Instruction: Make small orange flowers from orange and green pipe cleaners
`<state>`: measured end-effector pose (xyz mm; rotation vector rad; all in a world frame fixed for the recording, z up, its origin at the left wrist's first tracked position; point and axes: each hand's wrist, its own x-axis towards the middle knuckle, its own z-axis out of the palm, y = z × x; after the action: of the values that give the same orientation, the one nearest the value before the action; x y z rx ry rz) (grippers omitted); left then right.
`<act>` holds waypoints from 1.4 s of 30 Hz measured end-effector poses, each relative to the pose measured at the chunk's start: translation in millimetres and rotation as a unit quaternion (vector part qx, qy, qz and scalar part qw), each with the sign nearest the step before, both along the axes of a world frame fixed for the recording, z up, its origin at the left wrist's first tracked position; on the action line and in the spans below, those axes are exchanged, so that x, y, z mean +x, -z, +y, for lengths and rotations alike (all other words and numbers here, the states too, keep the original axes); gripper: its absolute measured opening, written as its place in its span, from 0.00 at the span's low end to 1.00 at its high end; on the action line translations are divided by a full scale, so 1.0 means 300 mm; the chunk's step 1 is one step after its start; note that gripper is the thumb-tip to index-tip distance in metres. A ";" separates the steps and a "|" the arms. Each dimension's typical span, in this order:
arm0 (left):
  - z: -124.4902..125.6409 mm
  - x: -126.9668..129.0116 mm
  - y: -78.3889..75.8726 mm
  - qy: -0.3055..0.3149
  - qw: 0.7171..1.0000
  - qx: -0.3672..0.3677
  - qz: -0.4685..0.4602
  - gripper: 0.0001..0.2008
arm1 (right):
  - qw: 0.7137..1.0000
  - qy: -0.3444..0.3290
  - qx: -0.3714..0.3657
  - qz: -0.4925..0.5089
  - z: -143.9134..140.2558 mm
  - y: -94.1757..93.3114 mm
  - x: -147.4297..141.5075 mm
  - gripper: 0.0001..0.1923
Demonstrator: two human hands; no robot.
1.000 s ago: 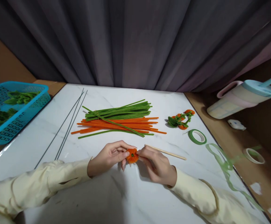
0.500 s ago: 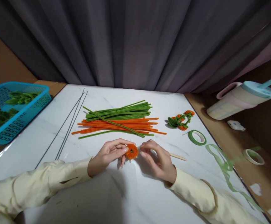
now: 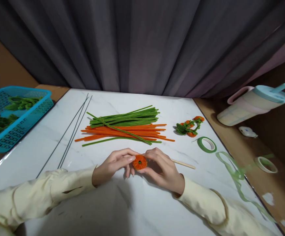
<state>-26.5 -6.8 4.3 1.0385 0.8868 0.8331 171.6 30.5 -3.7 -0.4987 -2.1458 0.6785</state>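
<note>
Orange pipe-cleaner flower (image 3: pixel 140 162) pinched between our two hands, low over the table (image 3: pixel 142 209).

We hold it from both sides — left hand (image 3: pixel 114 165) closed on its left edge, right hand (image 3: pixel 162 168) closed on its right, both equally near. Its round face with the green centre points up toward us. The wooden stick (image 3: pixel 183 164) lies flat just right of the right hand, running rightward — well short of the orange and green stems (image 3: pixel 125 127).

R hand (image 3: pixel 163 168) fingers back on orange pom flower (image 3: pixel 140 162); 0.5 s ago they'd lifted off.
</note>
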 end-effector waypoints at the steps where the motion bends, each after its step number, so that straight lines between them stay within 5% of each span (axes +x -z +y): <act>1: 0.000 0.002 -0.006 0.004 1.000 0.002 0.012 0.20 | 1.000 0.001 0.003 0.002 0.000 0.001 0.000 0.14; 13: 0.001 0.000 -0.009 -0.003 0.999 -0.017 -0.028 0.13 | 1.000 0.015 0.018 0.012 0.005 -0.008 -0.002 0.18; 24: 0.048 0.001 0.008 0.019 0.962 -0.174 -0.210 0.05 | 0.998 0.010 0.053 -0.011 0.002 -0.008 0.011 0.09; 30: 0.042 0.006 0.015 0.078 0.962 -0.202 -0.165 0.09 | 0.997 0.029 0.063 -0.024 0.001 -0.013 0.007 0.07; 37: 0.030 0.027 -0.009 0.058 0.980 -0.174 -0.082 0.17 | 0.991 0.102 0.079 -0.044 -0.009 -0.029 -0.003 0.07; 42: 0.024 0.036 -0.030 0.094 0.987 -0.129 0.006 0.21 | 0.995 0.087 -0.004 -0.050 -0.020 -0.042 -0.010 0.12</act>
<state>-15.6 0.4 13.2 0.8846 0.8654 0.5380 168.6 24.4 9.0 -0.7291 -2.1626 0.5751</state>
